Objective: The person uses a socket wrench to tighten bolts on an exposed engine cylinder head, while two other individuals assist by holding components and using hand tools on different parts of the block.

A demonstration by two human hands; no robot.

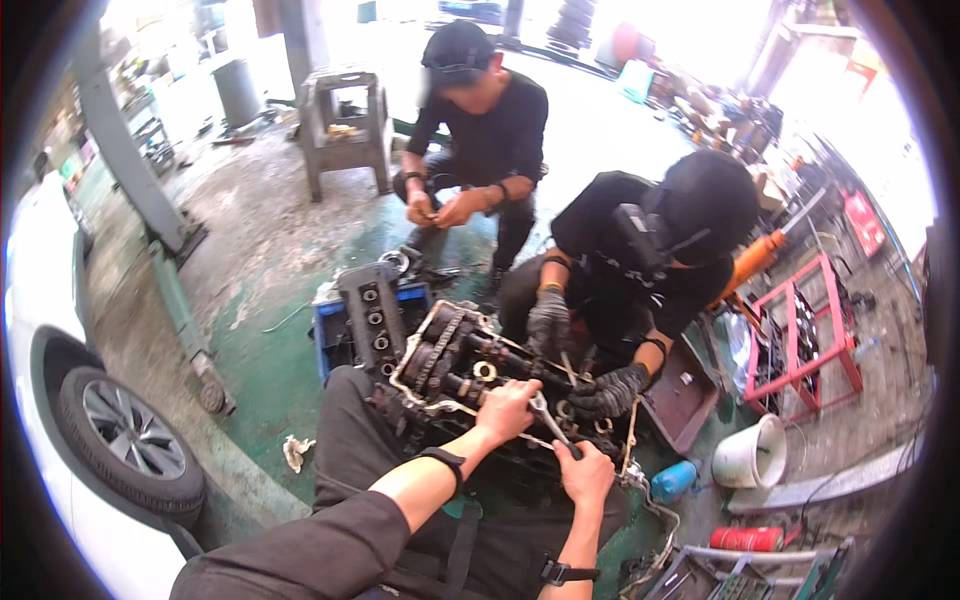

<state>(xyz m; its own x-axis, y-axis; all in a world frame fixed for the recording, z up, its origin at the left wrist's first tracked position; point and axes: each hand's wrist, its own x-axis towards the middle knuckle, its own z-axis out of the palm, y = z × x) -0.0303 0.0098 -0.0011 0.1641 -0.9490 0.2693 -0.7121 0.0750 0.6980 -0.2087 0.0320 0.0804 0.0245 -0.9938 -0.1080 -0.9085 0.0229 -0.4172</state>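
Observation:
An engine point(440, 360) with its top uncovered sits before my knees, camshafts and a timing chain exposed. My right hand point(587, 473) is wrapped round the dark handle of a ratchet wrench point(546, 414), which slants from the engine toward me. My left hand point(507, 410) is closed at the ratchet's head, over the near side of the engine; its fingertips are partly hidden. Across the engine, a co-worker's gloved hands point(607, 392) are at work close to the ratchet, one holding a thin tool.
A valve cover point(373, 315) leans on a blue crate point(330, 335) at left. Another person crouches behind, fingering something small. A dark tray point(690, 400), white bucket point(752, 455), blue bottle point(675, 482) and red cylinder point(747, 539) lie right. A white car's wheel point(132, 430) stands left.

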